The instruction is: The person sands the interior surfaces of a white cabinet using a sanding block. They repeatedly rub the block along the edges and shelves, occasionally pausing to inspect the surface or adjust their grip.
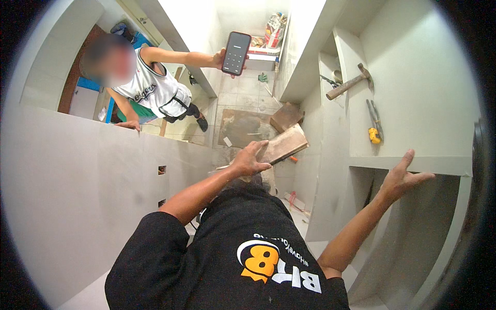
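My left hand (249, 159) grips the near end of a flat wooden board (284, 144), which is held out in front of me above the floor. My right hand (402, 175) is spread open with its fingers apart, pressed against the front edge of a grey concrete shelf (439, 164) on the right. Both forearms come up from my black shirt at the bottom of the view.
A hammer (350, 83), pliers (374, 118) and a yellow tool (374, 135) lie on the shelves at right. Another person (155, 88) leans over the grey wall (77, 181) at left, holding up a phone (236, 53). Wood scraps (285, 115) litter the tiled floor below.
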Available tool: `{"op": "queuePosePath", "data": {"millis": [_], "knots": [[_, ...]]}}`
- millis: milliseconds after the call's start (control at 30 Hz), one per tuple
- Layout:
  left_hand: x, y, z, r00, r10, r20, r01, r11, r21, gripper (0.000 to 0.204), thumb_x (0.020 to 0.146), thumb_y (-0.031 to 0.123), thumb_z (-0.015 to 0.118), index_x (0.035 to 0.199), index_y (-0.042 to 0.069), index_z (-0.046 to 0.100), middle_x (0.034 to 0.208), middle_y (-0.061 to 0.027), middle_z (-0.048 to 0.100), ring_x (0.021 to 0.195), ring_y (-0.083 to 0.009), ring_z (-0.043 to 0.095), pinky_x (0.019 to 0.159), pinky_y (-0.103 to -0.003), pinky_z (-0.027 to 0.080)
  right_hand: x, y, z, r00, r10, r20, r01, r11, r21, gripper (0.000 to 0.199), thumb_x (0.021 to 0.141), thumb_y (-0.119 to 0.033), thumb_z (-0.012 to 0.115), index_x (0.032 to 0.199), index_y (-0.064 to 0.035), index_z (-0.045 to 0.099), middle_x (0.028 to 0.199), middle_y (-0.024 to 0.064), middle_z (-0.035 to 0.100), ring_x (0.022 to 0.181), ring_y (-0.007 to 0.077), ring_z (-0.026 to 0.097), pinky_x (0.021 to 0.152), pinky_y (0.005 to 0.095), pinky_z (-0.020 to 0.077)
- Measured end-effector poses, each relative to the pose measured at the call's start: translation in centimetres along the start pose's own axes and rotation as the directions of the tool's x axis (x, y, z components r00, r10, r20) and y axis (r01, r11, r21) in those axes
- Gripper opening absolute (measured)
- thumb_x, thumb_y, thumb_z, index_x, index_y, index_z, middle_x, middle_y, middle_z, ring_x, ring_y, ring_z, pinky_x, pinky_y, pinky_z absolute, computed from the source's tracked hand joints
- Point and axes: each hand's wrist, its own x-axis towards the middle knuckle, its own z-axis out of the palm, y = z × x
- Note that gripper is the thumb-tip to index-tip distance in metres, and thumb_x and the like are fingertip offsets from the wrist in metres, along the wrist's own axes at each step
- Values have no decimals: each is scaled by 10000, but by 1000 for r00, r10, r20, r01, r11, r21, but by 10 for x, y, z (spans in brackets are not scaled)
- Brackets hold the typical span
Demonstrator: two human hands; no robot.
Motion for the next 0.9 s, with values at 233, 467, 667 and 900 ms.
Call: {"op": "queuePosePath", "data": {"millis": [233, 467, 667, 900], "knots": [[3, 42, 1, 975, 96, 202, -72, 990, -125, 929, 737, 378, 881, 1520, 107, 460, 1393, -198, 542, 1304, -413, 535, 1098, -472, 452, 49, 35, -17, 918, -111, -381, 238, 922, 305, 341, 924, -125, 791, 1185, 65, 682, 999, 172, 729, 944, 219, 720, 824, 345, 625], [4, 48, 13, 978, 86, 191, -20, 946, -322, 923, 754, 373, 883, 1524, 92, 460, 1413, -198, 546, 1310, -371, 553, 1105, -449, 452, 10, 22, -17, 956, -197, -216, 231, 962, 146, 301, 956, -101, 743, 1227, 13, 675, 1093, 147, 700, 924, 218, 706, 806, 350, 617], [17, 114, -5, 970, 150, 193, 14, 754, -657, 892, 812, 351, 873, 1524, 24, 447, 1465, -184, 527, 1352, -309, 522, 1115, -423, 437, -162, -17, -18, 446, -190, 875, -798, 358, 484, 954, 887, -614, 725, 1533, -20, 350, 1482, 126, 483, 1371, 255, 478, 1074, 442, 498], [28, 143, -29, 790, 605, 97, -592, 795, -131, 697, 846, 512, 801, 1357, 74, 620, 1483, -197, 478, 1361, -384, 491, 1080, -445, 450, -158, -67, -7, 206, -172, 963, -974, -127, 186, 855, 989, -543, 631, 1561, -49, 232, 1264, 206, 598, 1256, 362, 592, 1058, 517, 510]]}}
